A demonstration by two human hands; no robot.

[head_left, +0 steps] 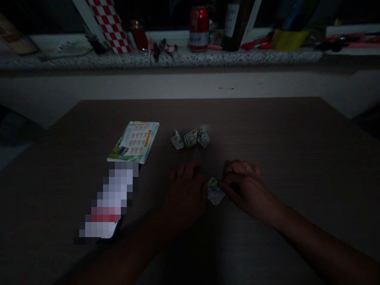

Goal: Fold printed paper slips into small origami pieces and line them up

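Note:
A small folded paper (215, 192), diamond-shaped with green and white print, lies between my two hands on the dark table. My left hand (187, 194) is at its left corner, thumb and forefinger closed against the edge, the other fingers curled on the tabletop. From the other side my right hand (245, 186) pinches the upper right edge between thumb and fingers. Just beyond my hands stand three folded paper pieces in a row: a left one (177, 140), a middle one (190, 138) and a right one (203, 137). Dim light blurs the finger detail.
To the left lies a stack of printed cards (135, 140), with a lit phone (108, 206), its screen pixelated, below it. Behind the wooden table (267, 126), a stone sill (178, 60) holds a red can (199, 29), a bottle (233, 25) and a red-and-white checkered container (111, 27).

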